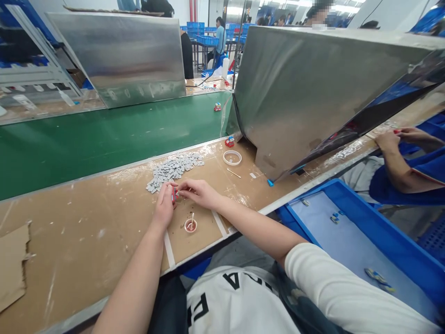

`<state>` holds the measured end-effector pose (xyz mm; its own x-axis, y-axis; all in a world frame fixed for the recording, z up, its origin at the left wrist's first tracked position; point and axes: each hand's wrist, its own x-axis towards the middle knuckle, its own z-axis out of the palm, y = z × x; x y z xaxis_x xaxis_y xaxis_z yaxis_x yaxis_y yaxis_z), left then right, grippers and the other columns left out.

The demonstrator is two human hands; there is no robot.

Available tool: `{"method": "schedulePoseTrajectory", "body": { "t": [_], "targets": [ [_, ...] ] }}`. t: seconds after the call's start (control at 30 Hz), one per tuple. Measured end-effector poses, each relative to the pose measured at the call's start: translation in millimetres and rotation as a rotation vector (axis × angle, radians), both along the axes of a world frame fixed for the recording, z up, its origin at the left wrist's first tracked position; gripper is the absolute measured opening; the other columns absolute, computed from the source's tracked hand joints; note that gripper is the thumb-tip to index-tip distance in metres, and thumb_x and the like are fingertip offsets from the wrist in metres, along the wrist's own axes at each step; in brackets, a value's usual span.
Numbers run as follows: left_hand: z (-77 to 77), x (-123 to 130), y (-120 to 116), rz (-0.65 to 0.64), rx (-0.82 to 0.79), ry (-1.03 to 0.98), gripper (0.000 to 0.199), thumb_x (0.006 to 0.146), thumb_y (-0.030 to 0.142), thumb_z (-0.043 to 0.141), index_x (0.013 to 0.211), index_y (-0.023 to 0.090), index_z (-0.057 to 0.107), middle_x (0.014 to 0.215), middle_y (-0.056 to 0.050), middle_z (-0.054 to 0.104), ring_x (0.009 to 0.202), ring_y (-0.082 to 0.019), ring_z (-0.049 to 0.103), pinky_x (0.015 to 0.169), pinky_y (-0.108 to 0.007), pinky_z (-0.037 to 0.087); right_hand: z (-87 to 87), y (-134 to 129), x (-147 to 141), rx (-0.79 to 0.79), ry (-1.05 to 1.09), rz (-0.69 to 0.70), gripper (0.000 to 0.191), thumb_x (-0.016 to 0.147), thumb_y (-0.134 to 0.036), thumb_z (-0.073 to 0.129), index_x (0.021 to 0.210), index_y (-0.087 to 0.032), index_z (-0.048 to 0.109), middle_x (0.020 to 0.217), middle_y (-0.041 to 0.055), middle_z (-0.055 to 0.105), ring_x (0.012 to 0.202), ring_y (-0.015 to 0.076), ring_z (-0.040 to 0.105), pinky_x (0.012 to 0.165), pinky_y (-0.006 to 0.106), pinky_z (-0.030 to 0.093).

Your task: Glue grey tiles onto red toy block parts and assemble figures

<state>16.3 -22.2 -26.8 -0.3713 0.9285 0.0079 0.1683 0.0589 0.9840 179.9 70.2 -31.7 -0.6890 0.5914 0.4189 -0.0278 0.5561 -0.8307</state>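
Note:
A small red and blue toy piece (pixel 174 195) is gripped between the thumb and fingers of my left hand (pixel 164 206). From the right, my right hand (pixel 197 192) reaches to it with its fingertips pinched together at the toy's edge. Whatever lies in that pinch is too small to make out. Just beyond both hands spreads a pile of small flat grey pieces (pixel 174 169). Nearer to me stands a little cup (pixel 190 226) of reddish liquid, with a thin stick (pixel 193 217) leaning in it.
Behind the table runs a green conveyor belt (pixel 104 134) carrying a small red toy (pixel 217 106). Another red and blue toy (pixel 229 141) sits near a white ring (pixel 232 158) and a cotton swab (pixel 234 173). A metal panel (pixel 313 88) and blue bin (pixel 347 232) flank my right; a co-worker's hands (pixel 392 139) lie beyond.

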Motion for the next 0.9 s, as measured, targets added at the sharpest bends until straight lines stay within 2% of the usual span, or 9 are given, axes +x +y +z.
{"method": "schedulePoseTrajectory", "body": {
  "t": [0.13,0.27,0.33,0.4,0.5,0.57,0.67,0.9],
  "targets": [
    [-0.7,-0.2,-1.0,0.007,-0.042,0.014,0.04,0.106,0.065,0.052,0.111,0.028,0.067,0.092,-0.001,0.06,0.072,-0.017,0.054,0.058,-0.026,0.049,-4.4,0.4,-0.6,0.075,-0.013,-0.05,0.013,0.105,-0.025,0.069,0.106,-0.018,0.079,0.104,0.0066,0.083,0.092,0.0164,0.077,0.09,0.028,0.06],
    [-1.4,1.0,0.3,0.021,0.0,-0.023,0.047,0.102,0.073,0.057,0.103,0.027,0.066,0.088,-0.001,0.059,0.068,-0.017,0.052,0.055,-0.026,0.044,-5.1,-0.9,-0.9,0.355,-0.055,-0.02,0.016,0.109,-0.022,0.062,0.11,-0.019,0.078,0.114,0.0127,0.081,0.105,0.0206,0.075,0.095,0.033,0.06],
    [-0.9,2.0,0.4,0.03,0.02,-0.049,0.051,0.1,0.077,0.06,0.1,0.027,0.065,0.085,0.0,0.057,0.066,-0.017,0.051,0.054,-0.026,0.043,-4.5,-2.4,-2.1,0.437,-0.036,0.009,0.019,0.11,-0.022,0.059,0.113,-0.018,0.077,0.119,0.0148,0.08,0.111,0.0216,0.074,0.098,0.035,0.06],
    [-0.1,3.1,-0.5,0.043,0.039,-0.075,0.053,0.098,0.08,0.062,0.099,0.027,0.065,0.082,0.0,0.054,0.065,-0.016,0.049,0.053,-0.026,0.042,-4.0,-4.9,-4.6,0.369,0.017,-0.034,0.019,0.111,-0.026,0.06,0.111,-0.018,0.077,0.114,0.0126,0.08,0.105,0.02,0.074,0.095,0.033,0.061],
    [0.6,4.4,-2.8,0.061,0.077,-0.096,0.055,0.096,0.083,0.063,0.099,0.027,0.065,0.083,0.0,0.053,0.065,-0.017,0.049,0.054,-0.027,0.044,-3.2,-9.6,-8.7,0.129,0.089,-0.137,0.017,0.107,-0.033,0.069,0.104,-0.018,0.076,0.1,0.0063,0.08,0.09,0.0167,0.073,0.085,0.029,0.061],
    [0.4,5.3,-4.3,0.068,0.091,-0.088,0.057,0.097,0.084,0.062,0.101,0.028,0.066,0.084,-0.001,0.054,0.066,-0.017,0.049,0.054,-0.027,0.044,-2.8,-12.1,-10.2,0.037,0.121,-0.159,0.018,0.104,-0.035,0.075,0.099,-0.018,0.077,0.096,0.0049,0.08,0.088,0.0163,0.073,0.083,0.028,0.06],
    [-0.2,6.2,-5.7,0.082,0.089,-0.058,0.058,0.097,0.085,0.06,0.101,0.028,0.065,0.087,-0.002,0.056,0.068,-0.017,0.051,0.056,-0.028,0.046,-3.5,-13.6,-10.3,0.043,0.15,-0.156,0.016,0.104,-0.033,0.075,0.098,-0.019,0.078,0.097,0.0054,0.081,0.09,0.0167,0.074,0.087,0.029,0.06],
    [-0.3,5.1,-7.0,0.033,0.121,0.033,0.064,0.095,0.09,0.057,0.096,0.027,0.062,0.08,0.0,0.052,0.065,-0.017,0.046,0.059,-0.03,0.044,-11.8,-14.0,-10.4,0.222,0.157,-0.113,0.02,0.109,-0.032,0.065,0.1,-0.018,0.076,0.1,0.0095,0.081,0.097,0.0203,0.075,0.094,0.034,0.061]
  ]
}}
